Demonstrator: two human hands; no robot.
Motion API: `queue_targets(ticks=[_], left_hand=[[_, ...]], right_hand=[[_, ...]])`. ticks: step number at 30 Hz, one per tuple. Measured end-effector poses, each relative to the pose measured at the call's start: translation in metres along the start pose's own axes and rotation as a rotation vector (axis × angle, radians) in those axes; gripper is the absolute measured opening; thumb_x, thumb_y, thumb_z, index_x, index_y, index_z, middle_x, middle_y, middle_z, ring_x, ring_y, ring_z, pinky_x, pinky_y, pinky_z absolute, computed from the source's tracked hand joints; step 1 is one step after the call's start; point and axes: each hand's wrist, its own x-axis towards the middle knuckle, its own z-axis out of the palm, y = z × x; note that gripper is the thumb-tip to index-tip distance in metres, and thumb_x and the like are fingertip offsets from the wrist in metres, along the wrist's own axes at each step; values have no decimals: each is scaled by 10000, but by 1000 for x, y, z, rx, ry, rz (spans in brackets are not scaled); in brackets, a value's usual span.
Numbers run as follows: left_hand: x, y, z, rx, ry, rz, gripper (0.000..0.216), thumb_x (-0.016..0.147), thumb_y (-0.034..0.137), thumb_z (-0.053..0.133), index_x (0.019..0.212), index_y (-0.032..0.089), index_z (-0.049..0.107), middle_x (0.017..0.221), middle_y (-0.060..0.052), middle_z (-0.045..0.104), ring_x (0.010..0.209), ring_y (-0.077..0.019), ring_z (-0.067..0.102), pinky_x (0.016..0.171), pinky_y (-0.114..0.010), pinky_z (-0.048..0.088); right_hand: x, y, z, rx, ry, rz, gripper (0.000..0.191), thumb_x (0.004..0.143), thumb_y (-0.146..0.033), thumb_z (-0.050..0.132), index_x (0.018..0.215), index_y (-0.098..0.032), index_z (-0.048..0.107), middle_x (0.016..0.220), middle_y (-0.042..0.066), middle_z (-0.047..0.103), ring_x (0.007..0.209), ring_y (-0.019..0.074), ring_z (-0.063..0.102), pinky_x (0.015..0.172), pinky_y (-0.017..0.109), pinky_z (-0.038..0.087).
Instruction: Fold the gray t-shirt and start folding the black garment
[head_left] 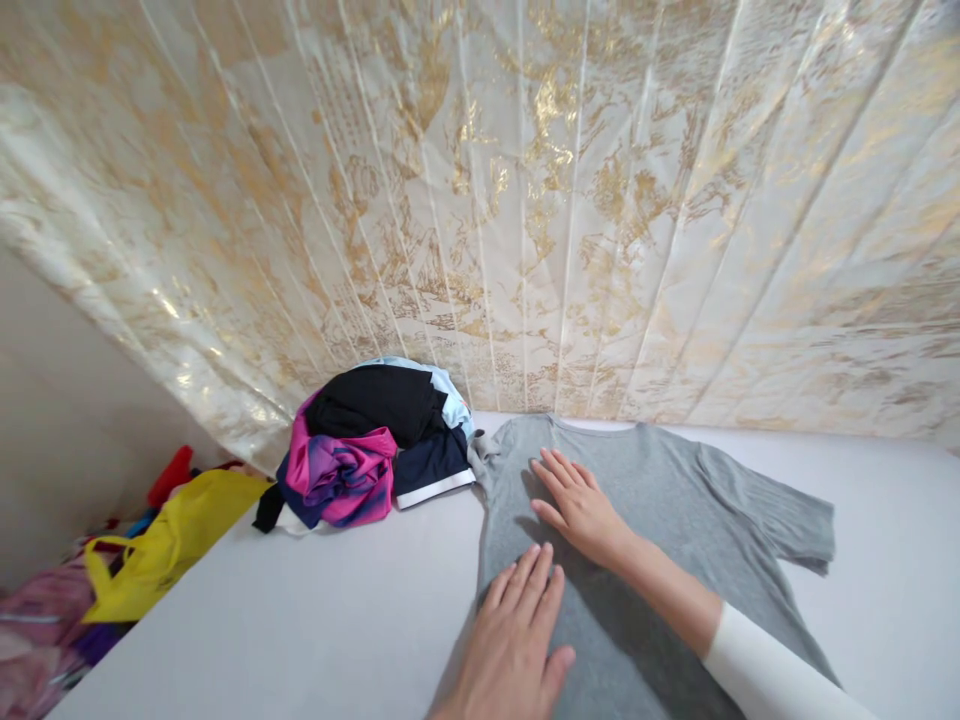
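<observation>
Single head-worn view: looks forward and down from close above grey shirt [660, 490], facing gold-patterned curtain [517, 200] beyond.

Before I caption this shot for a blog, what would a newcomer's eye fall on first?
Probably the shimmering gold-patterned curtain filling the upper view. Below, a grey shirt lies mostly spread on a white surface, the left fingers and right fingers over it. Bright yellow fabric stands out at lower left.
</observation>
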Motion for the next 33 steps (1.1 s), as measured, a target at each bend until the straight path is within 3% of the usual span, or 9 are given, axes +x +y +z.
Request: queue_targets(ticks=[3,7,10,12,16,20,26,33], left_hand=[[-8,8,-3,5,36,-133,637,958,417,408,1508,176,195,1563,-73,136,1428,-257,202,1127,-422,306],[-17,14,-5,-2,37,-172,630,963,476,382,1497,175,238,1559,-86,172,1425,-270,209,1131,-460,294],[-18,14,-7,13,43,-173,611,960,472,396,1486,187,272,1556,-93,189,1423,-276,213,1128,-475,294],[-18,14,-8,28,47,-168,614,955,461,413,1485,182,275,1554,-103,194,1424,-278,209,1121,-480,303],[-18,14,-10,57,38,-127,613,946,418,444,1476,156,284,1547,-114,214,1423,-265,215,1112,-473,325],[-18,16,-9,93,49,-88,562,963,365,416,1469,152,294,1546,-109,222,1422,-239,224,1129,-441,302],[-19,13,-2,154,36,-115,611,962,494,382,1465,153,314,1540,-123,238,1423,-278,210,1116,-470,296],[-18,8,-1,166,87,-105,581,963,497,380,1451,183,348,1531,-110,281,1418,-274,233,1100,-470,313]], right_hand=[[-68,2,-5,-16,17,-40,577,956,-520,326,1469,-256,328,1562,54,227,1434,221,198,1124,433,256],[-148,42,1,-117,105,122,649,911,-601,342,1468,-269,332,1540,47,289,1419,253,244,1090,476,316],[-188,72,5,-187,210,249,711,877,-656,326,1461,-253,354,1512,71,347,1380,292,327,1053,519,355],[-207,75,2,-213,260,261,702,878,-645,324,1474,-273,323,1513,64,344,1365,298,353,1036,528,371],[-230,44,-3,-223,244,198,666,897,-580,366,1499,-336,222,1536,14,292,1379,275,331,1061,505,354],[-240,19,-1,-237,206,225,714,869,-627,408,1490,-306,264,1532,24,295,1381,284,329,1050,494,374],[-241,15,-8,-248,116,287,701,875,-645,387,1453,-249,367,1525,43,305,1394,280,301,1082,503,333],[-245,18,-12,-247,143,363,711,868,-661,379,1446,-246,386,1522,67,318,1397,295,291,1094,513,299]])
